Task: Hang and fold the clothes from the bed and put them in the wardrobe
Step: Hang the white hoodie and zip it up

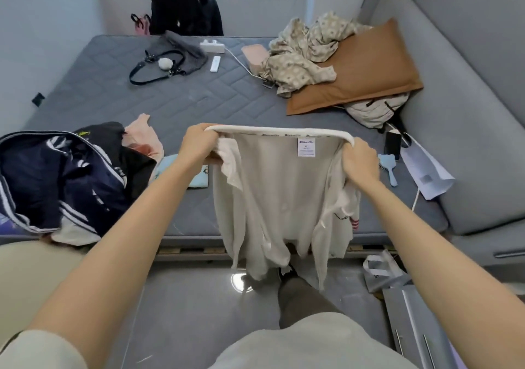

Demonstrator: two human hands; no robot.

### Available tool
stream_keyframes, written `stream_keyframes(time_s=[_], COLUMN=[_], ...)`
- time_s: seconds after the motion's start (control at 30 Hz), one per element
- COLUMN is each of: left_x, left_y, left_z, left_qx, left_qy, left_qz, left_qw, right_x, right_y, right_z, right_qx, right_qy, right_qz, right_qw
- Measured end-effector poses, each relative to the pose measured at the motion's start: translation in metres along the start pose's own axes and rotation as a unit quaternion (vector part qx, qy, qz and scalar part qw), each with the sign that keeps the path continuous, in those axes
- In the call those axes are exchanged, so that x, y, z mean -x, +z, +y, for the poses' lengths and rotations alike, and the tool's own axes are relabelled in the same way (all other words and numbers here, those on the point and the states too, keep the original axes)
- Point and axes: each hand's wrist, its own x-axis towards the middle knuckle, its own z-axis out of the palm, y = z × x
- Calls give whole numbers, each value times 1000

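A cream T-shirt (272, 198) hangs in the air over the near edge of the grey mattress (181, 98), its neckband stretched flat and its label facing me. My left hand (199, 143) grips the left end of the neckband. My right hand (360, 161) grips the right end. The shirt's hem dangles down past the bed edge to the floor area. A heap of clothes lies at the left of the bed: a navy jacket with white stripes (56, 181), a black garment (113, 138) and a pink one (145, 135).
A patterned beige garment (301, 53) lies crumpled on a brown pillow (366, 70) at the back right. A grey handbag (176, 53), power strip (212, 46), backpack (375, 110), blue hairbrush (387, 167) and white paper bag (426, 172) are on the bed. A person in black stands beyond.
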Motion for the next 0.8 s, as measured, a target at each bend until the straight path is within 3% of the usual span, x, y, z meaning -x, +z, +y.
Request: stream_keyframes(time_s=[0.1,0.2,0.27,0.37,0.43,0.53,0.63,0.8], left_x=[-39,-89,-129,-192,-235,-295,-325,-325], left_y=[18,49,74,112,133,156,169,171], left_z=[17,36,45,54,54,39,7,-89], left_qx=[73,127,147,137,132,190,143,38], left_qy=[-29,-27,-26,-30,-34,-108,-153,-215], left_qz=[-47,-85,-83,-80,-125,-180,-173,-92], left_qw=[996,988,985,987,983,959,962,972], right_x=[-44,-104,-148,-212,-254,-308,-336,-334], right_y=[1,10,24,51,70,101,131,197], right_z=[-20,-36,-41,-43,-40,-34,-24,-2], right_qx=[-178,-367,-413,-411,-410,-379,-274,-197], right_qy=[56,123,147,183,196,184,168,181], right_qz=[16,23,12,-10,-31,-96,-162,-272], right_qw=[982,922,899,893,890,902,933,925])
